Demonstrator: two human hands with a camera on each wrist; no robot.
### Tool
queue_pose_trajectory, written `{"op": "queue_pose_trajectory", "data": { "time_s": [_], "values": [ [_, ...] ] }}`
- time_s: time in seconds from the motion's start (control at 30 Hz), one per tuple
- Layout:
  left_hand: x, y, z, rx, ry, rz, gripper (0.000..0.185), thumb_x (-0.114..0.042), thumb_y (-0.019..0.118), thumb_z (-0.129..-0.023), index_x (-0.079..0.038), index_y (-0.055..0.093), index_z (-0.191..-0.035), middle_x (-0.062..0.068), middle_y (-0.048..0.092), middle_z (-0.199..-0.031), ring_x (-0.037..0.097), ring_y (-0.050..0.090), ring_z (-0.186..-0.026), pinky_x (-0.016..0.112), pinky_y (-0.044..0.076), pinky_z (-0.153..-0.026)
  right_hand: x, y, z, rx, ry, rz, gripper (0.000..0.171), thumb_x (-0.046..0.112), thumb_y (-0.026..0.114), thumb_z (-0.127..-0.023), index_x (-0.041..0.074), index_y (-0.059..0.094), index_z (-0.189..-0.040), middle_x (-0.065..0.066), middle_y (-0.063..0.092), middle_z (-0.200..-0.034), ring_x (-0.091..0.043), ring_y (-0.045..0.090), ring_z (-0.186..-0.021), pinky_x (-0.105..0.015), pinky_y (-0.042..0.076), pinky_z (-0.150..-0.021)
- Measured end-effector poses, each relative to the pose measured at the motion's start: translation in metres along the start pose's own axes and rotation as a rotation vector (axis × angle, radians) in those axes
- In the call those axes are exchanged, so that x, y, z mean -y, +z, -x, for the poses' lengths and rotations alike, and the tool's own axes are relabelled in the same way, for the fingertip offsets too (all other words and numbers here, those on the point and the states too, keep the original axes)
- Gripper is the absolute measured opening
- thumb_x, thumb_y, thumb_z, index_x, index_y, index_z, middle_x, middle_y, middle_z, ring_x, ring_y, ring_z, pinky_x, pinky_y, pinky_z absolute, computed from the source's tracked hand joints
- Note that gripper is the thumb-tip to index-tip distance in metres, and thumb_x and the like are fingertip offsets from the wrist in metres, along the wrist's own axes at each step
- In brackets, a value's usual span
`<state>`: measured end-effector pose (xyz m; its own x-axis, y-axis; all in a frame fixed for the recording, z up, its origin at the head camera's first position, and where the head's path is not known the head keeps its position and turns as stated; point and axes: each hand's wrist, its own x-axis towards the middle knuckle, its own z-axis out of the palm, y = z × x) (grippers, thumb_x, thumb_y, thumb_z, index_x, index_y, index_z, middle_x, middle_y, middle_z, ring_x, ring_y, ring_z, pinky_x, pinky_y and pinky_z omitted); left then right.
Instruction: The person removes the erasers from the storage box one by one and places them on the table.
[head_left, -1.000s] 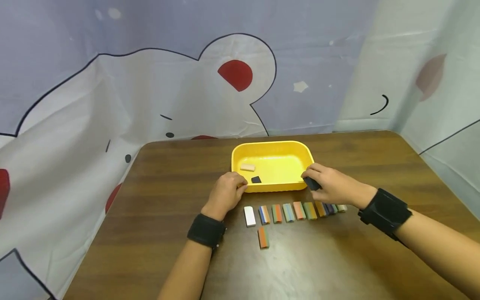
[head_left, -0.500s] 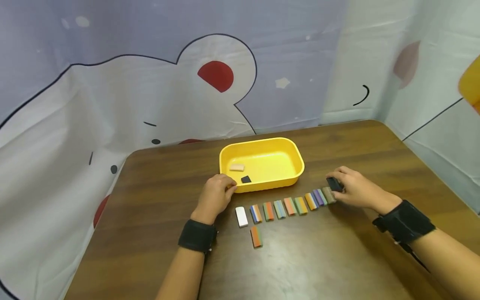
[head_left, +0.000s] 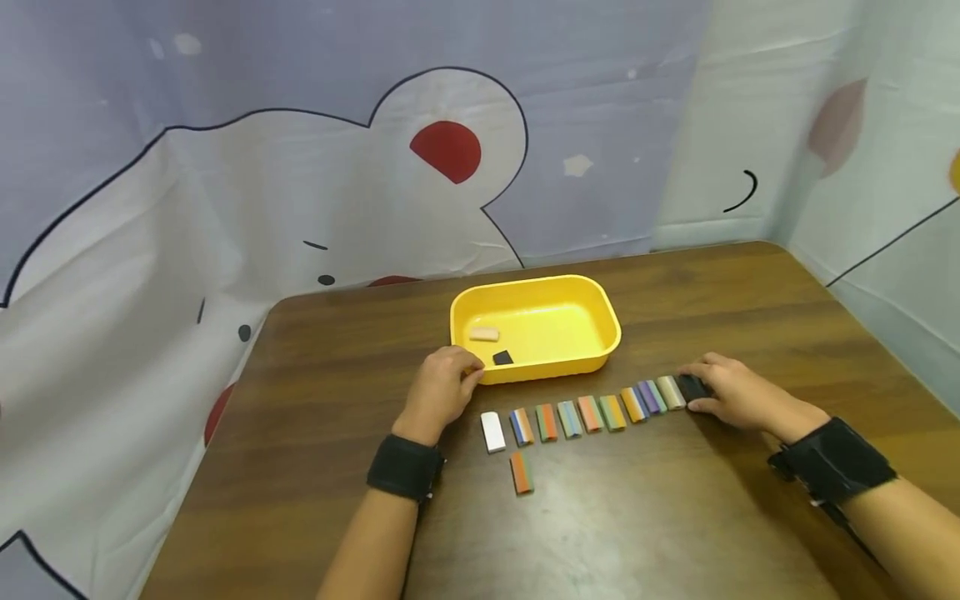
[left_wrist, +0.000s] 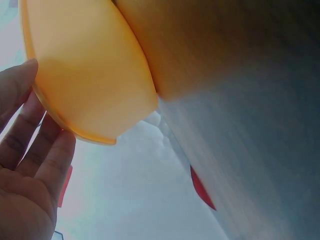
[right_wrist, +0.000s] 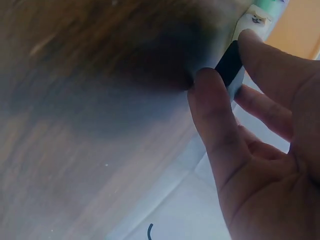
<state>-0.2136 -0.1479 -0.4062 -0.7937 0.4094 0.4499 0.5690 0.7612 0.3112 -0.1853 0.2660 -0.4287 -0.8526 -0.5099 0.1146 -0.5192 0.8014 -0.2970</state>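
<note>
My right hand [head_left: 742, 397] pinches a small black rectangular block [head_left: 693, 387] between thumb and fingers at the right end of a row of similar blocks. The right wrist view shows the black block [right_wrist: 230, 64] held upright close to the tabletop, beside a pale block [right_wrist: 254, 21]. My left hand [head_left: 438, 390] grips the near left corner of a yellow plastic tray [head_left: 558, 367]. The left wrist view has its thumb and fingers on the tray's rim. Inside the tray lie a beige block [head_left: 484, 334] and a dark block [head_left: 502, 357].
The row runs from a white block [head_left: 492, 432] through several striped ones to a tan block [head_left: 671, 392]. One orange-and-green block [head_left: 521, 473] lies apart, nearer the front. All rest on a brown wooden table [head_left: 360, 333] with a printed cloth [head_left: 285, 200] behind it.
My right hand has carried the black block from beside the tray's right corner to the row's right end and lowered it beside the tan block. My left hand has stayed on the tray.
</note>
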Motion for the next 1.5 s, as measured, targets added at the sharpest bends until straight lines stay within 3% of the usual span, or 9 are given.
{"op": "queue_pose_trajectory", "data": {
  "time_s": [0.33, 1.13, 1.37, 1.5],
  "values": [
    [-0.003, 0.005, 0.000, -0.006, 0.008, 0.011, 0.006, -0.005, 0.078, -0.081, -0.004, 0.074, -0.085, 0.005, 0.069, -0.086, 0.023, 0.064, -0.084, 0.036, 0.053, -0.080, 0.001, 0.003, 0.005, 0.032, 0.035, -0.001, 0.048, 0.008, 0.081, -0.077, -0.011, 0.062, -0.117, -0.017, 0.058, -0.097, -0.024, 0.058, -0.080, -0.034, 0.049, -0.062],
    [-0.002, 0.001, -0.002, -0.023, 0.010, 0.000, 0.006, -0.006, 0.078, -0.081, -0.004, 0.074, -0.085, 0.005, 0.070, -0.086, 0.022, 0.064, -0.084, 0.035, 0.053, -0.079, -0.006, -0.002, -0.001, 0.043, -0.014, 0.028, 0.048, 0.012, 0.079, -0.080, -0.012, 0.061, -0.117, -0.028, 0.062, -0.108, -0.044, 0.061, -0.098, -0.053, 0.052, -0.079],
    [-0.002, 0.000, -0.002, -0.014, -0.001, 0.007, 0.006, -0.005, 0.078, -0.081, -0.004, 0.074, -0.086, 0.006, 0.070, -0.086, 0.023, 0.064, -0.084, 0.035, 0.053, -0.080, -0.004, -0.019, -0.011, -0.038, -0.061, 0.003, 0.040, 0.002, 0.077, -0.080, -0.014, 0.061, -0.113, -0.024, 0.064, -0.099, -0.024, 0.064, -0.072, -0.034, 0.054, -0.059],
    [-0.002, -0.001, -0.001, -0.010, 0.001, 0.005, 0.006, -0.005, 0.078, -0.081, -0.004, 0.074, -0.086, 0.006, 0.070, -0.086, 0.023, 0.064, -0.084, 0.035, 0.053, -0.080, 0.005, -0.030, -0.026, -0.078, -0.088, 0.016, 0.034, 0.005, 0.075, -0.083, -0.009, 0.063, -0.112, -0.023, 0.065, -0.103, -0.030, 0.065, -0.080, -0.039, 0.056, -0.065]
  ]
}}
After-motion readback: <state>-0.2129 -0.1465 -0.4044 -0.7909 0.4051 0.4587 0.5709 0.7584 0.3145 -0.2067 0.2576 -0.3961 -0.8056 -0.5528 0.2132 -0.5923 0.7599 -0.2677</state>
